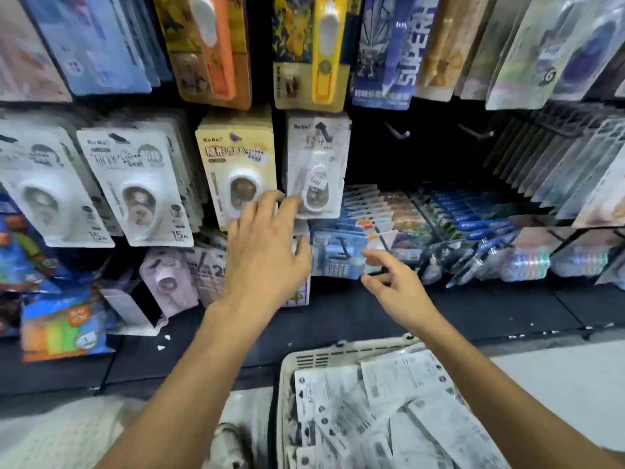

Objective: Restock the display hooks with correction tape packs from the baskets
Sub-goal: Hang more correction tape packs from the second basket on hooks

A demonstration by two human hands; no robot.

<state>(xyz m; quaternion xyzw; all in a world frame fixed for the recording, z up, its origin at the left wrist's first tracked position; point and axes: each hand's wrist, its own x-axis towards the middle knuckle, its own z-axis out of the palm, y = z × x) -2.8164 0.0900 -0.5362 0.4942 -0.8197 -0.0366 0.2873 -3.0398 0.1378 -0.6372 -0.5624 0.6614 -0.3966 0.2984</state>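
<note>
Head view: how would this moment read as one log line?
left hand: touching hung white pack | right hand: open, empty | basket: packs inside | two hooks: bare

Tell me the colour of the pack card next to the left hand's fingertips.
Pale yellow card, seen in the head view, the only view; left hand reaches toward it.
</note>
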